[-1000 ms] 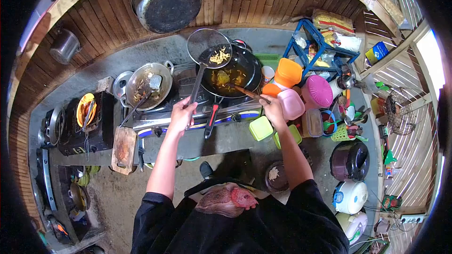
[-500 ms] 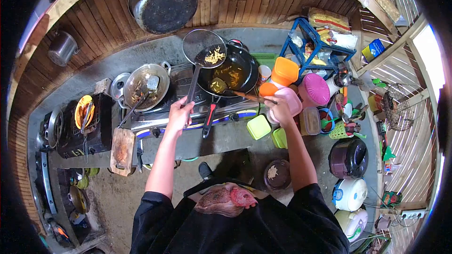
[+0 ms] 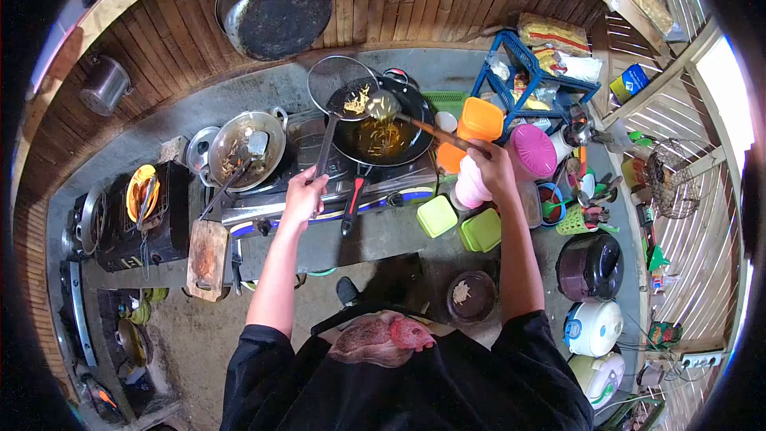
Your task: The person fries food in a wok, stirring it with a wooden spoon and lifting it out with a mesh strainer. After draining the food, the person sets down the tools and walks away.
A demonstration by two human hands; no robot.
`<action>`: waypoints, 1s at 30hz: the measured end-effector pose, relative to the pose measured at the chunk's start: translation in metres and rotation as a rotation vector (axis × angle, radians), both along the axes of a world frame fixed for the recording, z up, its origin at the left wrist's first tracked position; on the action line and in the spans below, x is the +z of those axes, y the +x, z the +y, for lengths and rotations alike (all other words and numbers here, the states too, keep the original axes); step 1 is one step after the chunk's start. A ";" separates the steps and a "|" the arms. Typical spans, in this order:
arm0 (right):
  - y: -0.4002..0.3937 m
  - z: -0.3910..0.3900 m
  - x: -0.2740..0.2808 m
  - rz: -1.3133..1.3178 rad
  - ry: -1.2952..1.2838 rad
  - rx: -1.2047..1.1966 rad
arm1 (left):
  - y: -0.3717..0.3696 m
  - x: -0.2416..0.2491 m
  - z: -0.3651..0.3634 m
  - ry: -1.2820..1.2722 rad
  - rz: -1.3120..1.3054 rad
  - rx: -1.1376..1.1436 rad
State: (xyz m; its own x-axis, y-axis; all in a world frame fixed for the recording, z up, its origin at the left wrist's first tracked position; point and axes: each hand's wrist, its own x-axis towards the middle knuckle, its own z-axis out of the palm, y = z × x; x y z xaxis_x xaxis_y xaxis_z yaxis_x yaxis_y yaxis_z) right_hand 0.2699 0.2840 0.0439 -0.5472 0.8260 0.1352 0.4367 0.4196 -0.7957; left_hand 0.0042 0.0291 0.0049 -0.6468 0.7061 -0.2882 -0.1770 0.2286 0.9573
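Note:
My left hand (image 3: 305, 196) is closed round the dark handle of a round mesh strainer (image 3: 333, 80), tilted over the left side of a black wok (image 3: 415, 112). Yellowish fried strips (image 3: 357, 100) lie in the strainer's mesh. My right hand (image 3: 491, 166) grips the wooden handle of a ladle (image 3: 381, 105). Its bowl hangs above the wok, close to the strainer's right edge. Brown oil (image 3: 379, 140) with more strips in it covers the wok's bottom. The wok's red and black handle (image 3: 353, 203) points towards me, between my hands.
Left of the wok, a second pan (image 3: 267, 152) holds a spatula (image 3: 257, 144). A cutting board (image 3: 207, 259) and a knife (image 3: 236, 265) lie on the counter. Plastic containers (image 3: 483, 118) and a blue rack (image 3: 531, 72) crowd the right. A large pan (image 3: 275, 12) hangs on the wall.
My right hand has raised the ladle out of the oil and up beside the strainer. The strainer has shifted slightly down; my left hand has hardly moved.

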 end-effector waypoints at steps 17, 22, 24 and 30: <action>-0.030 -0.043 -0.010 -0.151 0.883 0.074 | 0.005 0.007 -0.003 0.017 -0.065 -0.046; -0.029 -0.035 -0.021 0.011 0.859 0.032 | 0.008 0.011 -0.005 0.012 -0.043 -0.051; -0.026 -0.033 -0.026 -0.008 0.789 -0.027 | 0.007 0.011 -0.005 0.015 -0.039 -0.045; -0.016 -0.020 -0.046 -0.111 0.708 -0.149 | 0.005 0.006 -0.008 0.022 -0.047 -0.019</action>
